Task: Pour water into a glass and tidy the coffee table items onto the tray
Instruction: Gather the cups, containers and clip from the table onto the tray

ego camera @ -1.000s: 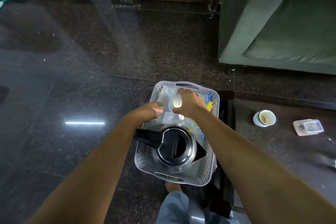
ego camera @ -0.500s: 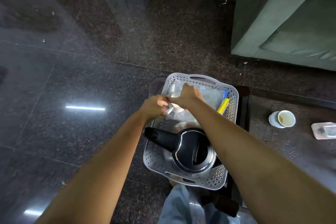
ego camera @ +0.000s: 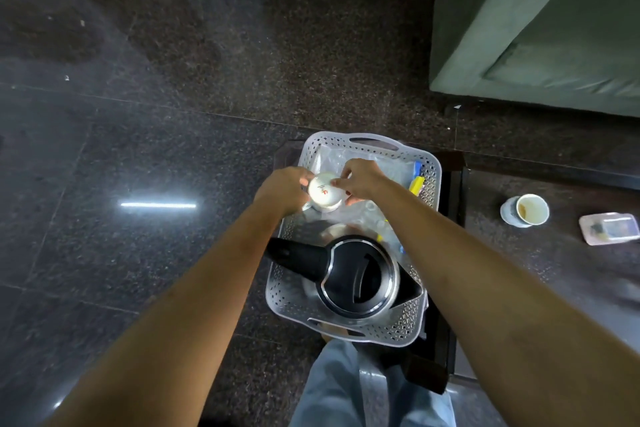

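Holding one white jar (ego camera: 325, 191) (two hands (ego camera: 282, 191) (ego camera: 362, 180)); one kettle (ego camera: 360, 279) in tray (ego camera: 429, 170)

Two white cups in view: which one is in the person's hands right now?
The white cup with red print, held over the basket between left hand and right hand. The other cup stands untouched on the dark table, brown residue inside.
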Motion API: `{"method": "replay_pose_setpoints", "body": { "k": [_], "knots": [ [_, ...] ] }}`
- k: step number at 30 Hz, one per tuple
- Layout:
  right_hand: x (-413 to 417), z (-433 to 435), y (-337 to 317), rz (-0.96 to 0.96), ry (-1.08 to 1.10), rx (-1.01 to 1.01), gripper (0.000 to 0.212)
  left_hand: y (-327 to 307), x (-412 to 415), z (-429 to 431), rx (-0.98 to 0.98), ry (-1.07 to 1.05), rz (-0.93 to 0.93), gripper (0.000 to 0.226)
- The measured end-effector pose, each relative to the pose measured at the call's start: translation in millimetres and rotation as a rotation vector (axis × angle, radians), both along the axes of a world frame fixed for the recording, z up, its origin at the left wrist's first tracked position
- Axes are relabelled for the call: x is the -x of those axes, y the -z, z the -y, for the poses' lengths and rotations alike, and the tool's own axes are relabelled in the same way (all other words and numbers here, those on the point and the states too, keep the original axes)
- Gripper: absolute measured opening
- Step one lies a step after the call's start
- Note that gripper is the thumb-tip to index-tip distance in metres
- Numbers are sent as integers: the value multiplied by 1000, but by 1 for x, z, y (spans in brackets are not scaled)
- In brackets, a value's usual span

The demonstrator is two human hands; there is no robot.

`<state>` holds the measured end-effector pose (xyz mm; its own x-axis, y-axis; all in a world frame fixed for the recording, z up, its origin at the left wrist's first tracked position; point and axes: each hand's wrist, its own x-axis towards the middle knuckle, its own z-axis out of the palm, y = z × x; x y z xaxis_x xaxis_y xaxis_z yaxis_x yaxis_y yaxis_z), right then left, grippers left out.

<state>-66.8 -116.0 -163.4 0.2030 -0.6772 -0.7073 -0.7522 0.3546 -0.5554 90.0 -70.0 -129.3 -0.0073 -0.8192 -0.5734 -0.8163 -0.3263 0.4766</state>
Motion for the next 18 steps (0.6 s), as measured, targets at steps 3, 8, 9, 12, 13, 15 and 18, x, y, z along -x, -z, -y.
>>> {"method": "replay_pose_setpoints", "body": {
  "k": [3,8,9,12,13,15,18],
  "knots": [
    [18,-2,-2,65,221,38,17,-9,14,13,11,82,106,39],
    [91,-10,-17,29,418,383,7,-24,66,36,43,181,67,44],
    [113,-14,-19,15,468,467,7,-27,82,41,41,229,48,43],
    [178,-30,-22,-47,658,579,10,-35,137,49,17,351,-11,39],
    [201,-36,-19,-85,710,581,12,-36,157,51,9,376,-34,38],
    [241,-49,-10,-175,762,546,19,-38,194,51,-16,410,-86,37],
    [291,-68,13,-327,699,429,34,-33,244,46,-106,426,-156,39]
  ]
}}
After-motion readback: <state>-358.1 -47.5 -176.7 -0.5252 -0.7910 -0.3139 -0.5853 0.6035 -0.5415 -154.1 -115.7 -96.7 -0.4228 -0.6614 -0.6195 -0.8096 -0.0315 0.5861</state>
